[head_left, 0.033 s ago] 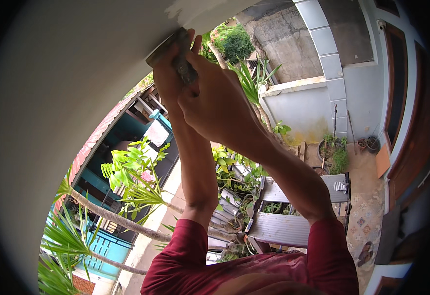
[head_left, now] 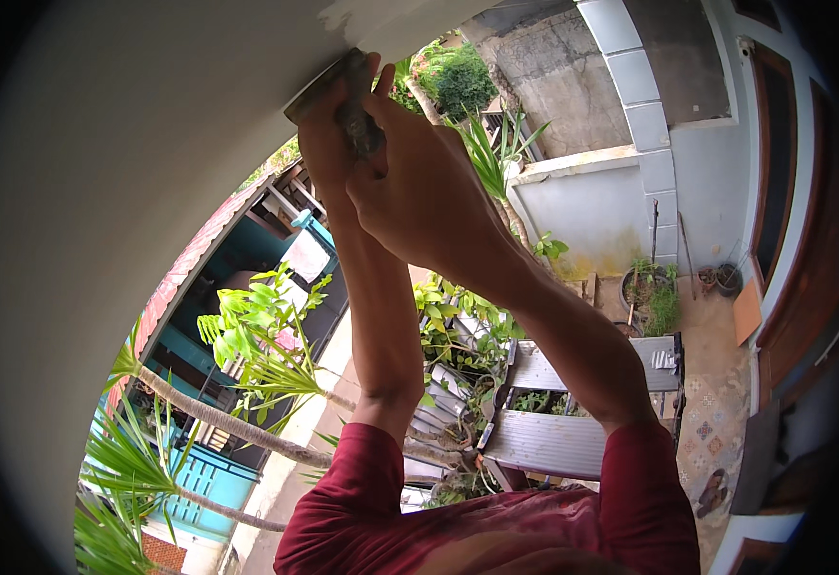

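Note:
Overhead, a wide putty knife (head_left: 327, 84) has its blade edge against the smooth grey-white ceiling surface (head_left: 151, 105). My right hand (head_left: 417, 187) is closed around its dark, stained handle (head_left: 360, 131), with a finger or two sticking up beyond it. My left hand (head_left: 323, 149) is closed at the blade side, close against the right hand. Its fingers are partly hidden behind the knife and in shadow. A lighter, uneven patch (head_left: 343, 14) marks the surface just past the blade.
Below me stands a metal ladder or platform with ridged steps (head_left: 546, 444). Potted plants (head_left: 649, 297) and leafy trunks (head_left: 237, 431) surround it. A low white wall (head_left: 582, 216) runs behind. Brown-framed doors (head_left: 774, 163) are on the right, a turquoise fence (head_left: 210, 484) at lower left.
The putty knife and both hands have shifted very slightly upward in the view, the blade still at the ceiling surface. The grip looks the same.

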A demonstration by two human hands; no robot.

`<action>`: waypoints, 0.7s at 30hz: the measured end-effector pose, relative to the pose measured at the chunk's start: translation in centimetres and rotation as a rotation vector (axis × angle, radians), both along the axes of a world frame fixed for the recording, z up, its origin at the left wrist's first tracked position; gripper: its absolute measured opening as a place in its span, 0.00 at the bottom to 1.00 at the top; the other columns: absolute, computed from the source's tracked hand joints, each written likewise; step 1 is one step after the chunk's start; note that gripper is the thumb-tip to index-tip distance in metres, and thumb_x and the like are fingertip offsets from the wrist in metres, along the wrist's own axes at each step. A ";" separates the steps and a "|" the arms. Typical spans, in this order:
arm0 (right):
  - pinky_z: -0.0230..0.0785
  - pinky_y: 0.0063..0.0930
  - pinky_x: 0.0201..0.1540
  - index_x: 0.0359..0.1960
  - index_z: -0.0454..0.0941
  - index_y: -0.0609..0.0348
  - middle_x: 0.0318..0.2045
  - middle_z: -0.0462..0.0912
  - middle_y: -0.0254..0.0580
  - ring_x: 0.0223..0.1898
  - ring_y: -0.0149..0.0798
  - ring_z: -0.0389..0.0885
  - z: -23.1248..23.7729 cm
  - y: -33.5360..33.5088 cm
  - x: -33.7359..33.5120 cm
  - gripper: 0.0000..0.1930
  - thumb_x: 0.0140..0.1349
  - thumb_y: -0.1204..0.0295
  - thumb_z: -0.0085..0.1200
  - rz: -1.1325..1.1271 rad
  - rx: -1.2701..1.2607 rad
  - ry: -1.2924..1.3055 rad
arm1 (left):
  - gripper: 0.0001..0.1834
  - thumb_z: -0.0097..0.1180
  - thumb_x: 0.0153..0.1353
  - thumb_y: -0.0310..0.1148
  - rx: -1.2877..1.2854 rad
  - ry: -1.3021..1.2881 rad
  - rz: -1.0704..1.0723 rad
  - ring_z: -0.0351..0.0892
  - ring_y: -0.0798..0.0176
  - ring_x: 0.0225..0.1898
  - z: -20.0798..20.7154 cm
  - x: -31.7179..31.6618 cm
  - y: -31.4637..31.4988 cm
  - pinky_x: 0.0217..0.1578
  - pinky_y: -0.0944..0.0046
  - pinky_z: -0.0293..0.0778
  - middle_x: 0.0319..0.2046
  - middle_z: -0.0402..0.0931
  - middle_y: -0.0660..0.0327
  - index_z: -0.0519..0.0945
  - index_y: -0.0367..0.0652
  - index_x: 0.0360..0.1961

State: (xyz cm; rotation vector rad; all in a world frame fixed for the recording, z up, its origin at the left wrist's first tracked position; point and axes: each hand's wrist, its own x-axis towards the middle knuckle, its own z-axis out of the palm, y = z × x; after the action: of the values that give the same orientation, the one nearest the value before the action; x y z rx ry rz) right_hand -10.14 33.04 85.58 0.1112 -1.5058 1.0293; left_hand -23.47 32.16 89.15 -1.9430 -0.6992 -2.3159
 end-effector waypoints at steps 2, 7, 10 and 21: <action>0.76 0.45 0.34 0.49 0.75 0.72 0.23 0.82 0.57 0.28 0.55 0.85 0.6 0.5 0.4 0.20 0.55 0.74 0.53 -0.025 0.027 0.002 | 0.19 0.47 0.65 0.24 0.000 -0.044 0.036 0.82 0.45 0.54 0.2 0.6 0.7 0.61 0.42 0.77 0.51 0.77 0.45 0.69 0.30 0.57; 0.76 0.45 0.34 0.48 0.74 0.71 0.22 0.82 0.56 0.28 0.55 0.86 1.1 1.0 0.4 0.19 0.55 0.74 0.54 0.023 0.025 -0.034 | 0.19 0.48 0.65 0.23 -0.116 -0.138 -0.046 0.81 0.44 0.54 2.0 -0.7 0.8 0.61 0.40 0.77 0.52 0.76 0.45 0.69 0.28 0.57; 0.76 0.44 0.33 0.46 0.74 0.71 0.22 0.82 0.55 0.27 0.54 0.86 1.5 2.0 0.6 0.18 0.54 0.74 0.54 0.001 0.023 -0.058 | 0.19 0.48 0.64 0.23 -0.017 -0.040 0.013 0.82 0.45 0.53 1.2 0.5 2.1 0.60 0.42 0.79 0.51 0.76 0.45 0.69 0.29 0.56; 0.73 0.34 0.32 0.61 0.72 0.68 0.21 0.79 0.46 0.23 0.38 0.81 -0.4 4.1 -2.0 0.28 0.57 0.73 0.55 0.022 -0.026 -0.124 | 0.22 0.47 0.66 0.21 -0.162 -0.243 -0.053 0.82 0.43 0.54 1.6 -2.2 3.6 0.56 0.43 0.83 0.53 0.75 0.44 0.67 0.28 0.61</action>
State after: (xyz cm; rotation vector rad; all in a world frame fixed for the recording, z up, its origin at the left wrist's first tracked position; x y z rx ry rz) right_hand -12.18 37.15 85.14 0.0461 -1.6053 1.0894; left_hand -25.68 35.73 90.72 -1.7739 -0.8890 -2.6344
